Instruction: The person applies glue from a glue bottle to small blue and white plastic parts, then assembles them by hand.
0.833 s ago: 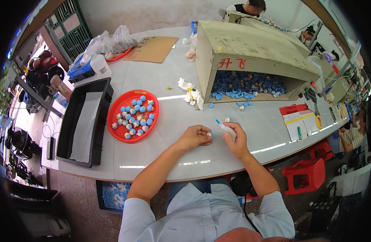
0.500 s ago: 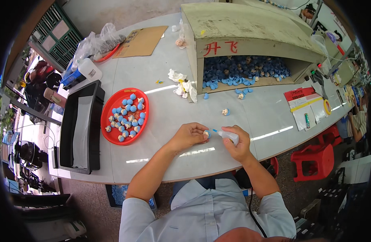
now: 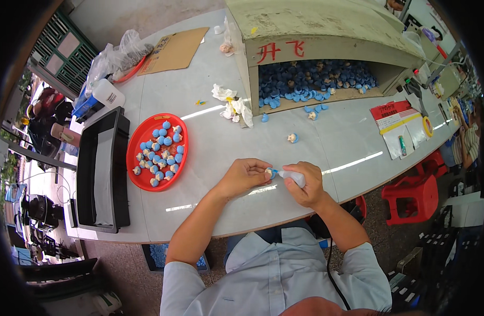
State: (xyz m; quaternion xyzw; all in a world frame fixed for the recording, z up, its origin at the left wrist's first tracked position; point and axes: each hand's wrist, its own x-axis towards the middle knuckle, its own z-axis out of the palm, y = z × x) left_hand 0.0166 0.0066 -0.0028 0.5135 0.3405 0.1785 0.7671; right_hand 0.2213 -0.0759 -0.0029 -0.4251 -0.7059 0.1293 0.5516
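Above the front part of the table, my left hand (image 3: 243, 178) pinches a small blue-and-cream ball-shaped piece (image 3: 270, 174) between thumb and fingers. Wrapped round a translucent squeeze bottle (image 3: 294, 178) with a blue nozzle is my right hand (image 3: 310, 187). The bottle is tilted so that its nozzle meets the piece; whether any liquid comes out is too small to see. A similar blue-and-cream piece (image 3: 292, 138) stands alone on the table beyond my hands. To the left, a round red tray (image 3: 134, 174) holds several more such pieces.
A black bin (image 3: 123, 184) stands left of the tray. At the back, a greenish metal box (image 3: 326, 45) has many blue shells (image 3: 315, 79) in its opening. Crumpled tissue (image 3: 236, 110) lies beside it. Papers (image 3: 397, 126) and tape (image 3: 427, 126) lie at right, near red stools (image 3: 413, 195).
My right hand has brought the bottle leftward, so its nozzle now reaches the piece in my left hand. The whole view has shifted slightly.
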